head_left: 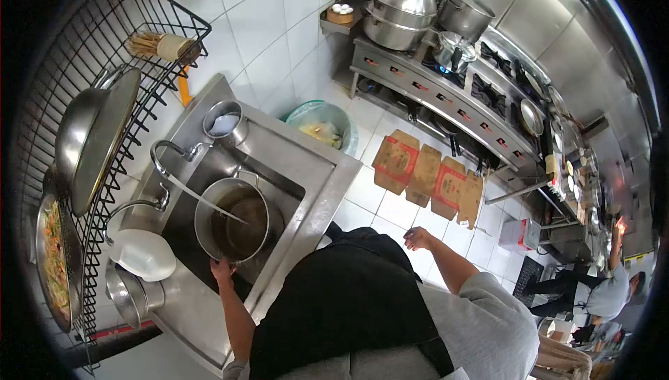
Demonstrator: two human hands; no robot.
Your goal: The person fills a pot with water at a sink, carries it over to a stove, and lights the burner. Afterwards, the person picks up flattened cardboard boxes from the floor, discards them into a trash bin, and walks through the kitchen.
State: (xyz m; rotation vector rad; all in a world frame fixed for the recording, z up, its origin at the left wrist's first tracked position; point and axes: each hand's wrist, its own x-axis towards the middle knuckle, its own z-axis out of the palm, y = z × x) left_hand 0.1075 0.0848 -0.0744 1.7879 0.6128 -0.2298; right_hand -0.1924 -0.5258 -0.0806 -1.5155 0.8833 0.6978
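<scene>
A large metal pot [202, 223] stands in the sink basin with brownish water in it. A stream from the curved faucet [159, 160] runs into the pot. My left hand [223, 270] is closed at the pot's near side, around its handle or rim; the exact grip is partly hidden. My right hand [418, 239] hangs away from the sink, above the floor, with loosely curled fingers and nothing visible in it.
A small metal container [225, 123] stands on the sink's far corner, beside a lined bin [348, 129]. A white bowl [144, 254] sits at the left. Flattened cardboard [421, 174] lies before the stove [446, 90]. Another person [599, 289] works at the far right.
</scene>
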